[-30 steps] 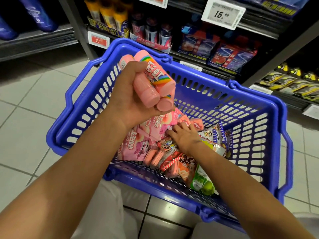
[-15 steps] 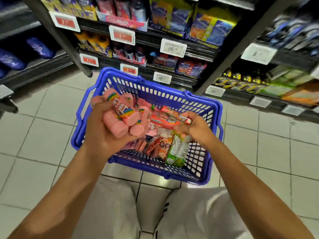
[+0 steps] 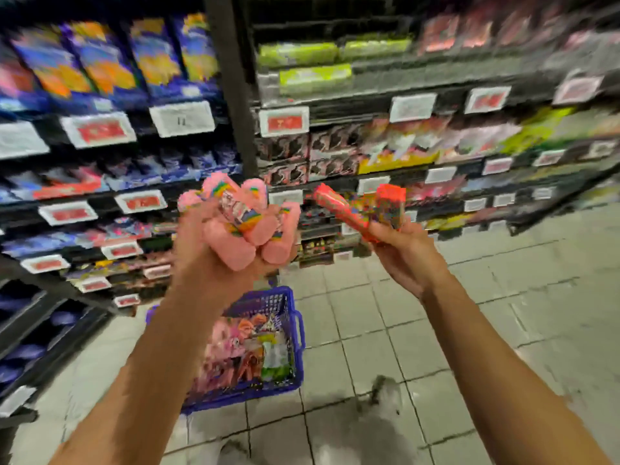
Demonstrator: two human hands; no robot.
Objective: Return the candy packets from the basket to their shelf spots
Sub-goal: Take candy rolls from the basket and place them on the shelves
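A: What fills the upper half of the frame?

B: Dark metal shop shelving (image 3: 369, 80) in tiers, split by a black upright post (image 3: 231, 82) left of centre. White and red price labels (image 3: 183, 119) line the shelf edges.

A: And the stock?

B: Blurred. Blue and orange bags (image 3: 100, 62) at upper left, lime-green packs (image 3: 315, 78) at upper centre, pinkish boxes to the right.

A: The floor?

B: Pale grey square tiles (image 3: 503, 297) with dark grout, across the lower right, evenly lit.
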